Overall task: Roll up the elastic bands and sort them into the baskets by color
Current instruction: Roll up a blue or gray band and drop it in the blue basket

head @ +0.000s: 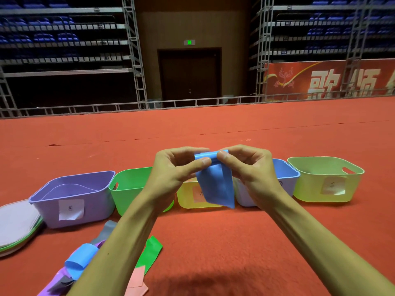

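- left hand [171,167] and right hand [248,165] both pinch top of blue band [215,184], held in air above basket row, loose end hanging
- purple basket [74,201] far left, pale green basket [324,180] far right
- band pile [85,261] near left on red carpet [213,242]

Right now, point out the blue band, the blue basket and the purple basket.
blue band [214,189], head view, hanging part
blue basket [289,188], head view, front wall
purple basket [96,210], head view, front wall
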Action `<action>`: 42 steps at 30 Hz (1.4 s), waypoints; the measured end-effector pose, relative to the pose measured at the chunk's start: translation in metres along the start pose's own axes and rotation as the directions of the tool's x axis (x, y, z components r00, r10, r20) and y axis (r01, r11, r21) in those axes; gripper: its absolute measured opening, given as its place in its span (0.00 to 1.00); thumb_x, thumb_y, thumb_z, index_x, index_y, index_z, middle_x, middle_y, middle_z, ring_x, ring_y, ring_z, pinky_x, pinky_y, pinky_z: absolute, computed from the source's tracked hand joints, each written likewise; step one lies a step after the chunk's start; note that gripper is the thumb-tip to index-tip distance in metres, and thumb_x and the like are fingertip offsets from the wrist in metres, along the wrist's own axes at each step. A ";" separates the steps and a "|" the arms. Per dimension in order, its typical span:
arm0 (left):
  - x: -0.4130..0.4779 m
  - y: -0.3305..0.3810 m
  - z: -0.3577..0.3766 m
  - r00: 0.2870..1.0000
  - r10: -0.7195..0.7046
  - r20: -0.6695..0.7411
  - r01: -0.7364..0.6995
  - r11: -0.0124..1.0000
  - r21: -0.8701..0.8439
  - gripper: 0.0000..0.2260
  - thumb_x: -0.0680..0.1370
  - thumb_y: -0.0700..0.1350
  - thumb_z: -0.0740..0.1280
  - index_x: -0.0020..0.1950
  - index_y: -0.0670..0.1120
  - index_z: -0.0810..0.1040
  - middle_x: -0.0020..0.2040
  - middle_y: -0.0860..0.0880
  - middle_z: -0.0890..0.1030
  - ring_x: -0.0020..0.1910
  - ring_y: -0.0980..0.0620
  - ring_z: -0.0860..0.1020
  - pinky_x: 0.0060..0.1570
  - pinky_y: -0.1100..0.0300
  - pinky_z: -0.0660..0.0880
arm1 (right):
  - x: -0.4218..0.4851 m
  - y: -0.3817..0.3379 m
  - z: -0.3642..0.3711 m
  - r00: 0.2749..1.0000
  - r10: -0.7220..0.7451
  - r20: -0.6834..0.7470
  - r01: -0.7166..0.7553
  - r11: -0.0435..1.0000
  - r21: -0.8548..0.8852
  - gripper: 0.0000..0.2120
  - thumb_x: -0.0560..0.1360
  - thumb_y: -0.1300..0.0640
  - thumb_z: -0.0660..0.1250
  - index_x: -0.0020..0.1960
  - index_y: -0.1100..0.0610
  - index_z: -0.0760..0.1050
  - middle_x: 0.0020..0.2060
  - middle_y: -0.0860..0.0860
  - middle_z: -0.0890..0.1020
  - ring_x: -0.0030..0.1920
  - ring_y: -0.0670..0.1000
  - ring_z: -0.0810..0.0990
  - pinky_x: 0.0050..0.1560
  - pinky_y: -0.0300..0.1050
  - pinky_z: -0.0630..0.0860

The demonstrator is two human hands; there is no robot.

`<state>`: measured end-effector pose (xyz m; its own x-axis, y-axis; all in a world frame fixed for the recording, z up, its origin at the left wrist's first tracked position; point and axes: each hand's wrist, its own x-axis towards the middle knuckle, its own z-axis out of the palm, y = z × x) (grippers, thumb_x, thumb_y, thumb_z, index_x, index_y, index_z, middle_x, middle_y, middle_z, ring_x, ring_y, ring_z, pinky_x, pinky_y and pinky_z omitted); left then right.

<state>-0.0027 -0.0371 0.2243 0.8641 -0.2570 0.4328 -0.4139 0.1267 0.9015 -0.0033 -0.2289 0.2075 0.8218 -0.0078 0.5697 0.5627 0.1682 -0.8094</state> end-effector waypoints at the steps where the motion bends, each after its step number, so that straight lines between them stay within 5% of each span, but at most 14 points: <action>1: -0.001 0.000 0.001 0.999 -0.022 0.026 0.022 1.000 -0.005 0.14 0.73 0.43 0.77 0.56 0.40 0.86 0.55 0.40 0.86 0.54 0.47 0.84 0.55 0.53 0.81 | 0.000 0.001 -0.002 1.000 -0.007 0.000 0.007 1.000 0.004 0.12 0.71 0.55 0.75 0.49 0.64 0.85 0.45 0.61 0.87 0.45 0.57 0.85 0.49 0.54 0.81; 5: 0.000 0.002 0.005 0.995 -0.084 0.049 0.085 0.996 -0.008 0.14 0.74 0.50 0.72 0.53 0.42 0.88 0.53 0.42 0.87 0.51 0.50 0.84 0.50 0.57 0.80 | -0.002 0.003 -0.006 0.999 -0.017 0.045 0.015 0.999 0.038 0.14 0.72 0.58 0.76 0.55 0.64 0.84 0.50 0.63 0.87 0.52 0.65 0.86 0.56 0.60 0.82; 9: 0.001 0.000 0.005 0.999 -0.022 0.036 0.021 0.999 0.038 0.13 0.74 0.46 0.73 0.55 0.41 0.87 0.54 0.40 0.87 0.51 0.48 0.83 0.54 0.54 0.79 | -0.003 0.006 -0.010 0.997 0.024 0.077 -0.029 0.997 0.066 0.12 0.71 0.59 0.78 0.54 0.58 0.85 0.49 0.62 0.87 0.50 0.59 0.85 0.54 0.54 0.81; 14: 0.002 -0.005 0.004 0.998 0.031 0.053 -0.035 0.998 0.060 0.13 0.75 0.39 0.73 0.59 0.38 0.84 0.55 0.38 0.86 0.56 0.41 0.83 0.58 0.48 0.78 | -0.005 0.005 -0.008 0.990 0.115 0.081 -0.121 0.990 0.073 0.17 0.71 0.50 0.79 0.49 0.63 0.84 0.43 0.57 0.85 0.46 0.54 0.83 0.48 0.53 0.80; 18: 0.000 -0.007 0.005 0.999 -0.017 0.046 0.014 0.999 0.047 0.15 0.72 0.42 0.75 0.58 0.41 0.85 0.54 0.41 0.87 0.54 0.46 0.84 0.52 0.54 0.80 | -0.007 0.006 -0.009 0.998 0.041 0.042 -0.042 0.999 0.028 0.13 0.73 0.58 0.74 0.52 0.66 0.84 0.45 0.58 0.87 0.44 0.54 0.84 0.47 0.47 0.81; 22: -0.003 -0.006 0.006 0.990 -0.087 0.107 0.086 0.996 0.013 0.16 0.74 0.48 0.73 0.59 0.43 0.86 0.56 0.43 0.86 0.59 0.46 0.84 0.56 0.51 0.80 | -0.008 0.008 -0.012 0.998 0.014 0.064 -0.017 0.999 0.051 0.15 0.73 0.61 0.74 0.58 0.66 0.83 0.51 0.64 0.86 0.53 0.62 0.85 0.58 0.61 0.81; 25: -0.003 -0.005 0.007 0.996 -0.058 0.068 0.057 0.998 0.024 0.15 0.74 0.47 0.73 0.57 0.41 0.86 0.55 0.42 0.87 0.55 0.47 0.84 0.56 0.50 0.81 | -0.009 0.010 -0.013 0.997 0.029 0.074 -0.032 0.999 0.043 0.14 0.72 0.60 0.77 0.57 0.61 0.84 0.51 0.63 0.86 0.53 0.62 0.85 0.59 0.63 0.79; 33: -0.003 -0.009 0.007 0.997 0.053 0.061 -0.059 0.993 0.100 0.11 0.77 0.38 0.72 0.58 0.37 0.85 0.54 0.38 0.86 0.52 0.44 0.83 0.55 0.46 0.80 | -0.008 0.006 -0.010 0.989 0.134 0.062 -0.137 0.989 0.046 0.13 0.73 0.50 0.77 0.48 0.60 0.85 0.43 0.58 0.85 0.44 0.55 0.84 0.45 0.49 0.79; 42: -0.003 -0.010 0.012 0.991 -0.124 0.050 0.121 0.991 0.058 0.20 0.74 0.59 0.73 0.51 0.41 0.87 0.50 0.39 0.87 0.48 0.47 0.84 0.54 0.49 0.81 | -0.014 0.009 -0.013 0.998 0.027 0.062 -0.028 0.999 0.022 0.16 0.72 0.60 0.74 0.57 0.68 0.82 0.50 0.64 0.87 0.54 0.67 0.85 0.55 0.61 0.82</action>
<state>-0.0051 -0.0490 0.2141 0.8934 -0.3182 0.3173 -0.3221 0.0388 0.9459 -0.0085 -0.2399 0.1903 0.8295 0.0583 0.5555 0.5370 0.1903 -0.8218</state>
